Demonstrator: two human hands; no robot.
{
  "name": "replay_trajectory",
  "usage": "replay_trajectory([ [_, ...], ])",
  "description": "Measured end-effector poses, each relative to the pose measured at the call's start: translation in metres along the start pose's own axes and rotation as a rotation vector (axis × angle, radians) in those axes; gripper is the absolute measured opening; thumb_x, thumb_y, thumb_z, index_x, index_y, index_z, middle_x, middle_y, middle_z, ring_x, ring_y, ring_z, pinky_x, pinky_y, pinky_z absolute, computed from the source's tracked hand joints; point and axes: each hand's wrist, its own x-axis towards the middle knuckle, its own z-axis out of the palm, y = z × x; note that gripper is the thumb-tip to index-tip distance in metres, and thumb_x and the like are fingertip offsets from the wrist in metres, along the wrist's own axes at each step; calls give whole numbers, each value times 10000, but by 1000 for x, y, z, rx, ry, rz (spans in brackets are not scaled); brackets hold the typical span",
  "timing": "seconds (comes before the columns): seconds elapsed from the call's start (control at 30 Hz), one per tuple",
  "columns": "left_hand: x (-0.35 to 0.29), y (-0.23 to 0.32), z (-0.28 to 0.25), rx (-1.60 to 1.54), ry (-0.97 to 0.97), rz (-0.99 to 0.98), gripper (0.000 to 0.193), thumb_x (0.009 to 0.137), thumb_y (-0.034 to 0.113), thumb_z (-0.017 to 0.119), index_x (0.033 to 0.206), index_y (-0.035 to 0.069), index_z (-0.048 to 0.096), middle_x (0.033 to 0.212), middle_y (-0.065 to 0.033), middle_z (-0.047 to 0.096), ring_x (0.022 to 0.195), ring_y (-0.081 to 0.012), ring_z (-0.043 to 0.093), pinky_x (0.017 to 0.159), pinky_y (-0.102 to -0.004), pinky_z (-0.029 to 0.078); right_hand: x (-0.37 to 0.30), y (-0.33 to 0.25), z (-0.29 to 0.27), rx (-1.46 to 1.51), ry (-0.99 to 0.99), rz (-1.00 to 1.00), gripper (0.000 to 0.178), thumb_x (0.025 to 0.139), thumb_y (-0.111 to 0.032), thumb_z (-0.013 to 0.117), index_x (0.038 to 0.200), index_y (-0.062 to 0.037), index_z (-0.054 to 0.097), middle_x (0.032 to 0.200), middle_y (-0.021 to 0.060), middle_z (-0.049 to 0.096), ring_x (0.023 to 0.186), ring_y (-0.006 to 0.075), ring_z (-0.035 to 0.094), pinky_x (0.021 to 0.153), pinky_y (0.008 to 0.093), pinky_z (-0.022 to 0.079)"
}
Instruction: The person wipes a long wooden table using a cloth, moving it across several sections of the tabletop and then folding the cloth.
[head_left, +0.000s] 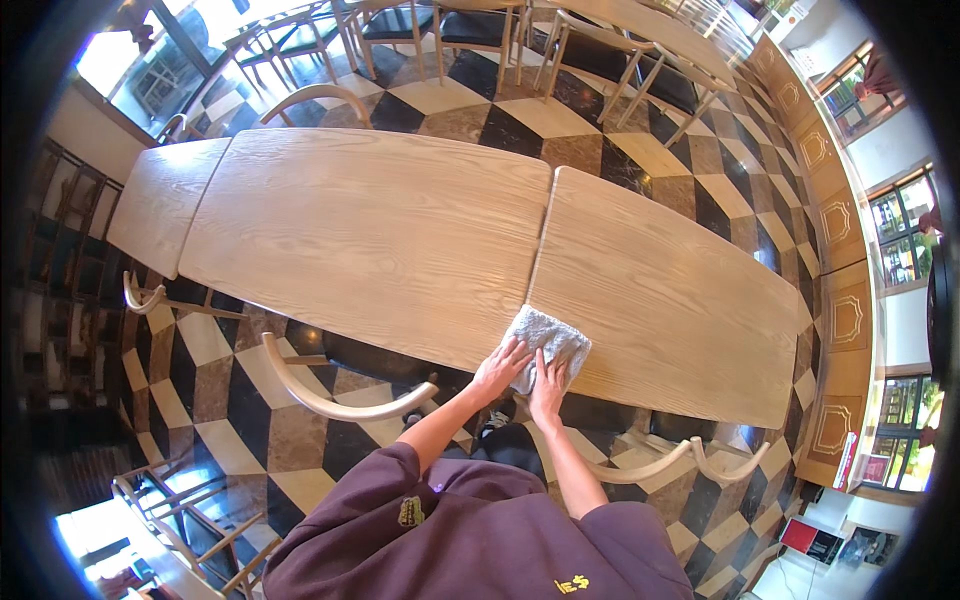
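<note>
Pressing fluffy gray cloth [556,338] over tabletop seam [541,232]: left hand [497,371], right hand [547,390] adjacent, fingers flat, slightly apart, likely spreading pressure.

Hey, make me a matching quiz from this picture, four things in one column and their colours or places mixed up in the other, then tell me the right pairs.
Things:
1. cloth
2. shirt
3. floor
4. cabinets

Colours or places:
A. along the wall on the right
B. tiled in black, brown and cream
C. grey, under the left hand and right hand
D. dark purplish

Right pairs: 1-C, 2-D, 3-B, 4-A.
</note>
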Motion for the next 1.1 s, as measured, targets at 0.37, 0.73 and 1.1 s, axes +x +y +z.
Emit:
replay_trajectory([
  [0.37,-166,-214,-96,-72,49,-157,640,848,79,575,1474,136,454,1501,-154,450,1407,-357,398,1140,-429,375,42,-265,101,-66,-125,-52,513,1013,-179,417,1514,-289,395,1562,209,335,1451,462,265,1180,543,254],
  [0.73,-270,-305,-126,-42,96,-452,757,758,-72,596,1477,103,435,1491,-231,430,1398,-460,366,1124,-423,398,81,-405,156,-108,-175,-400,514,960,-112,473,1449,-270,482,1505,194,423,1403,448,366,1089,516,416],
  [1.1,-195,-208,-88,-23,124,-362,737,749,-20,608,1461,3,418,1496,-278,376,1433,-461,289,1214,-486,232,78,-275,112,-147,90,-505,499,917,-127,516,1372,-324,569,1430,99,542,1325,326,501,1081,439,426],
])
